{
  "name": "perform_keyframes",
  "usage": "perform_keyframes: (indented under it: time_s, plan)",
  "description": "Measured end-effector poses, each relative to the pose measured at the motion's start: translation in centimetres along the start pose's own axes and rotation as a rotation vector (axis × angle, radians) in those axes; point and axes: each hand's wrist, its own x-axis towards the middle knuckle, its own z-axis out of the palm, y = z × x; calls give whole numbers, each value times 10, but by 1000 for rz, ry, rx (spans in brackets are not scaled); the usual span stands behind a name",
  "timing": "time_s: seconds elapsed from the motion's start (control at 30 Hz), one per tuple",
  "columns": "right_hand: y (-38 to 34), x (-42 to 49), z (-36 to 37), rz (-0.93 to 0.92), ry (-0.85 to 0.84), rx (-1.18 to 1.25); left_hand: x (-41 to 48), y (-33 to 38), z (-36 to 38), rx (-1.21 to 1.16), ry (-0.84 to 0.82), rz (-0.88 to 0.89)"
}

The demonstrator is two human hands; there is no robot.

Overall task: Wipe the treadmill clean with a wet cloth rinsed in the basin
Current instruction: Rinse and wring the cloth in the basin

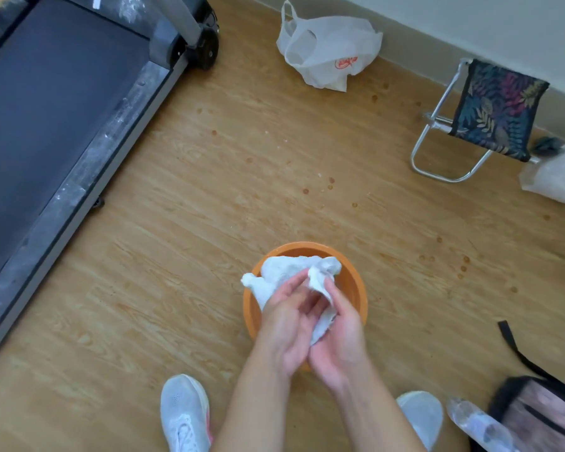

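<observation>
Both bare hands meet at lower centre of the frame, the left hand (287, 324) and right hand (336, 334) closed together around a crumpled white wet cloth (287, 272) held directly over the round orange plastic basin (356, 288) on the wood-grain floor (209, 207). Two pale grey sneakers (183, 415) frame the forearms at the bottom edge. Across the upper left stretches the dark-belted treadmill (46, 93), its grey side rail streaked with white dust.
</observation>
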Motion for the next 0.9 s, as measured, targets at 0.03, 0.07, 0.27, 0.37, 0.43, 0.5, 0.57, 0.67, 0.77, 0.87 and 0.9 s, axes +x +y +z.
perform_keyframes:
  time_s: [0.03, 0.07, 0.27, 0.37, 0.43, 0.5, 0.57, 0.67, 0.77, 0.87, 0.9]
  plan:
    - [1, 7, 0, -31, 72, -131, 10, -2, -1, -98, 2, -72]
    - [2, 17, -3, -71, 140, -216, 15, -5, -2, -172, -2, -126]
    - [-5, 38, -23, 32, 224, -258, 8, -19, -19, -69, 25, -136]
    - [2, 39, -29, -80, 213, -452, 14, -20, -46, 621, 302, 288]
    - [12, 34, -25, -155, 195, -633, 18, -18, -62, 810, 337, 457]
    - [30, 25, -14, -69, 60, -701, 21, -18, -65, 516, 169, 206]
    - [45, 14, -8, 8, -27, -626, 34, -20, -71, 223, 105, 4]
    - [40, 3, -13, -106, 131, -424, 51, -18, -79, -11, 124, -25]
    - [30, 3, -22, -135, 220, -157, 50, -31, -81, -63, 77, -154]
    - [24, 17, -32, -24, 212, 41, 34, -50, -71, -173, 23, -276]
    - [22, 26, -35, -2, 231, 45, 31, -55, -68, -199, 54, -269]
